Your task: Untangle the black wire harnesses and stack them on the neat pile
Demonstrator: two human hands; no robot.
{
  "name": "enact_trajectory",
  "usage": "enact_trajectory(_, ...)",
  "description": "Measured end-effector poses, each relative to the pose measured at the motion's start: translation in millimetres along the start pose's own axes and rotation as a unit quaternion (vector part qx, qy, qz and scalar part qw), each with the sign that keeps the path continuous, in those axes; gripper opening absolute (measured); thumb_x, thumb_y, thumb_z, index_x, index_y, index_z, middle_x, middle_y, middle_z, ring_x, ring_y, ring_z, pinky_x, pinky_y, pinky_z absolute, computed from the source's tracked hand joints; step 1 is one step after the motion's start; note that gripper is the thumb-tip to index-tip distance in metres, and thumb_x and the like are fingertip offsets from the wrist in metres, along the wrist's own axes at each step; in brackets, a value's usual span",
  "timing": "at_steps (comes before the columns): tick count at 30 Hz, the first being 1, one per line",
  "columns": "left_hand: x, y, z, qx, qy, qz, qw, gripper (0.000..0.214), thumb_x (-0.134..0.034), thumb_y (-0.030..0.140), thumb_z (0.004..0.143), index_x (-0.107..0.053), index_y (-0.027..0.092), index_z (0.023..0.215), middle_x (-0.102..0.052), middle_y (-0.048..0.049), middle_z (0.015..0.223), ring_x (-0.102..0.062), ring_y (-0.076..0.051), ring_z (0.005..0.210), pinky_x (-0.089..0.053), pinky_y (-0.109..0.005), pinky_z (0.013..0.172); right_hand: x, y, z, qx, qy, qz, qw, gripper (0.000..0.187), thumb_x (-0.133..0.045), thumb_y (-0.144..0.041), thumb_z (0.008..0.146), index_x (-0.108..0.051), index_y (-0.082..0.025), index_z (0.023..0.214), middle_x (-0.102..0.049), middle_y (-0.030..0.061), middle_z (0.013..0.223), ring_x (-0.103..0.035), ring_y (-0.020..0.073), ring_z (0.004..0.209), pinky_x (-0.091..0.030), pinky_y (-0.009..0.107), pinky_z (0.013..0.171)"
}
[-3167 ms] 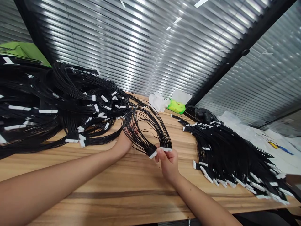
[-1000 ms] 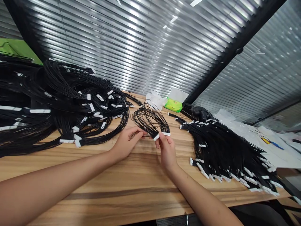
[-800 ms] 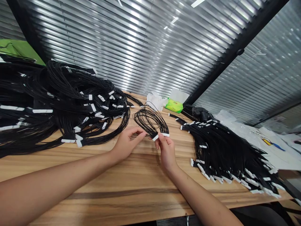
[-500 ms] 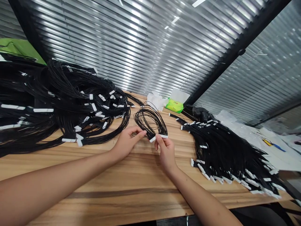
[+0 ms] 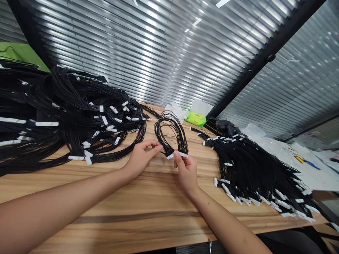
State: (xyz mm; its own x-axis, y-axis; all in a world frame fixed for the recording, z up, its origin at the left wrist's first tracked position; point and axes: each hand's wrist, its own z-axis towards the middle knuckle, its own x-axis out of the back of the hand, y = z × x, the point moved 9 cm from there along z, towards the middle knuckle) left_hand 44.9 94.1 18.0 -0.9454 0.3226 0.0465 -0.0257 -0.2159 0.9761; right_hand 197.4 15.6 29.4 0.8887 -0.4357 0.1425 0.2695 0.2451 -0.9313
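A looped wire harness (image 5: 182,135) of thin black wires is in front of me, its two white connector ends close together at the bottom of the loop. My right hand (image 5: 186,169) pinches it at the white connectors (image 5: 182,154), thumb on top. On the other side, my left hand (image 5: 143,155) has its thumb and forefinger closed at the left edge of the black wires, just above the left connector. Exactly how many wires are between those fingertips is too small to tell.
To the left lies a big heap of black wire harnesses (image 5: 79,95) with white connectors. Another pile of harnesses (image 5: 254,169) is spread on the right. Behind are crumpled white tissue (image 5: 176,112) and a green tissue pack (image 5: 196,118). Pliers (image 5: 307,162) lie far right. Everything rests on the wooden table (image 5: 132,215).
The harness loop has swung slightly more upright and opened a little rounder. My left fingertips have shifted slightly left; the right hand keeps its hold on the connectors.
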Motion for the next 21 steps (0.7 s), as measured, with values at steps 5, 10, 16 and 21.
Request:
enact_trajectory(5, -2.6, 2.4, -0.7, -0.006, -0.013, -0.011, 1.000, 0.019, -0.063, 0.036, 0.076, -0.065, 0.018, 0.074, -0.067, -0.0018, 0.080, -0.058, -0.019, 0.081, -0.042, -0.031, 0.082, -0.1, 0.5, 0.0, -0.001, 0.000, 0.009, 1.000, 0.031, -0.059, -0.040, 0.081, -0.059, -0.019, 0.059, -0.047, -0.0037, 0.052, -0.040, 0.0124, 0.053, -0.035, 0.027, 0.058)
enact_trajectory(10, -6.4, 2.8, -3.6, 0.005, -0.040, -0.061, 0.997, 0.014, -0.058, 0.031, 0.076, -0.056, 0.018, 0.073, -0.059, 0.0003, 0.076, -0.053, -0.016, 0.078, -0.041, -0.027, 0.078, -4.9, 2.6, -1.0, -0.027, -0.015, 0.032, 0.999, 0.037, -0.060, -0.043, 0.081, -0.051, -0.020, 0.053, -0.043, -0.0041, 0.051, -0.039, 0.0121, 0.053, -0.033, 0.027, 0.056)
enact_trajectory(16, 15.3, -1.0, 4.6, -0.021, 0.052, -0.059, 0.997, 0.021, -0.043, 0.033, 0.083, -0.046, 0.020, 0.067, -0.051, -0.0011, 0.073, -0.048, -0.017, 0.078, -0.039, -0.026, 0.078, -6.5, 11.6, -1.0, -0.061, -0.017, 0.111, 0.992, 0.038, -0.058, -0.046, 0.082, -0.050, -0.020, 0.057, -0.042, -0.0051, 0.048, -0.038, 0.0112, 0.049, -0.032, 0.026, 0.054)
enact_trajectory(21, 18.6, -12.1, 11.5, 0.012, 0.088, -0.061, 0.994, 0.016, -0.050, 0.033, 0.081, -0.051, 0.020, 0.073, -0.053, -0.0006, 0.078, -0.049, -0.015, 0.081, -0.040, -0.024, 0.079, -2.8, 12.0, 3.0, -0.049, -0.010, 0.196, 0.979, 0.037, -0.057, -0.044, 0.085, -0.049, -0.020, 0.057, -0.038, -0.0063, 0.047, -0.039, 0.0117, 0.050, -0.035, 0.027, 0.062)
